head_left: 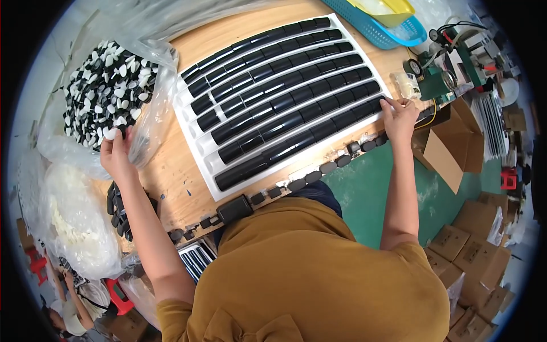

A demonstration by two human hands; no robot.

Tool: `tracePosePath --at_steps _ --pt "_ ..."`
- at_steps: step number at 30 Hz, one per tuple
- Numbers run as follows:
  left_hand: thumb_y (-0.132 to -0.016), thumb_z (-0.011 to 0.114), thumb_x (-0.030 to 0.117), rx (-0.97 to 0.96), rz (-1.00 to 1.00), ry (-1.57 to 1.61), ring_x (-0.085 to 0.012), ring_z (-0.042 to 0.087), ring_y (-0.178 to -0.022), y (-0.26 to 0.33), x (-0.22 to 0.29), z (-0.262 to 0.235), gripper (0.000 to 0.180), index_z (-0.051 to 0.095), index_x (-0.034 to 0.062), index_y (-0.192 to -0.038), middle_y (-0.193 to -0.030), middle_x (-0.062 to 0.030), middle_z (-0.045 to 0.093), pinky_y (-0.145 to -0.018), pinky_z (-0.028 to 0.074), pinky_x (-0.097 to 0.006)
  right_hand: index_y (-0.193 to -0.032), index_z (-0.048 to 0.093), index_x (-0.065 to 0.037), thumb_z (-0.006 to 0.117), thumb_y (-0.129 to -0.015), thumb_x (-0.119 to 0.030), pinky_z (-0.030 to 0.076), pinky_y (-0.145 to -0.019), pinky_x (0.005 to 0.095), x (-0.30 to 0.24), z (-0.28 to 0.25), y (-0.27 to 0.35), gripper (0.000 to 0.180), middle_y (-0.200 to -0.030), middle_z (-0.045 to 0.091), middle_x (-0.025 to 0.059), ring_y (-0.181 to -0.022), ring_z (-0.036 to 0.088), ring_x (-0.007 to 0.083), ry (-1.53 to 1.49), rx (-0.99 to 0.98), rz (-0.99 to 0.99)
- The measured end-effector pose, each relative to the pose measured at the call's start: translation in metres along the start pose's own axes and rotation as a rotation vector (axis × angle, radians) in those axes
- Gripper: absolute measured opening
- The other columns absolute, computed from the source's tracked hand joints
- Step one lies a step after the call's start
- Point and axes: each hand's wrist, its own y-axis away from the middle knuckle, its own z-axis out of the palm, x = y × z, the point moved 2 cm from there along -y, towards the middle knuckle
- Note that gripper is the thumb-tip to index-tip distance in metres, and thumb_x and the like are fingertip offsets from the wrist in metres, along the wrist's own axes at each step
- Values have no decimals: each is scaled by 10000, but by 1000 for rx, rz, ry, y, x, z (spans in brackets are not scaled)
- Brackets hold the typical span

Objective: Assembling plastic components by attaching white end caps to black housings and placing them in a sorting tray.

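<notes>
A white tray lies on the wooden table, with long rows of glossy black pieces in its grooves. My right hand is at the right end of the nearest row, thumb and forefinger closed on the black end piece. At the lower edge of a heap of small black and white parts, my left hand is pinched closed. Whatever its fingertips hold is too small to make out clearly. Two rows, left of the middle, show a gap between pieces.
Clear plastic film surrounds the heap. Dark pads line the table's front edge, with a larger black block among them. A blue basket stands at the back, green machinery at right. Cartons sit on the floor; another person is lower left.
</notes>
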Motion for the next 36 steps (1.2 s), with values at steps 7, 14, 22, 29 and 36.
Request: tracePosePath --at_steps 7,14,22,29,36 --pt "-873 674 41 -154 -210 143 -122 656 -723 69 12 11 145 624 32 -1010 -851 -52 680 -621 522 -209 -1149 656 -66 743 -804 -228 430 -885 445 -70 -14 14 390 -1089 581 166 -1055 505 362 47 217 -118" --pt "-864 664 17 -387 -423 213 -70 609 -742 140 11 36 260 637 -14 -1121 -926 -42 690 -671 478 -199 -873 670 -29 720 -760 -42 475 -767 378 -256 7 78 124 -901 621 99 -884 576 299 -764 -307 -782" --pt "-918 588 26 -391 -483 196 -193 661 -984 168 10 9 350 563 -32 -1262 -1051 -92 664 -840 539 -289 -930 685 -38 770 -683 -59 450 -811 397 -287 14 104 262 -1010 575 89 -984 527 301 -591 -384 -864" --pt "-901 596 -6 -397 -506 306 -245 677 -964 173 6 16 355 531 -85 -1241 -1055 -162 659 -848 551 -308 -964 613 -66 773 -666 -47 423 -844 394 -293 13 101 339 -981 588 75 -957 525 303 -545 -475 -874" --pt "-886 596 -39 -389 -463 310 -242 675 -966 173 14 11 356 535 -100 -1231 -1063 -176 658 -854 550 -308 -1035 604 -29 655 -817 -5 462 -789 333 -291 5 86 224 -973 602 85 -869 555 240 -678 -400 -844"
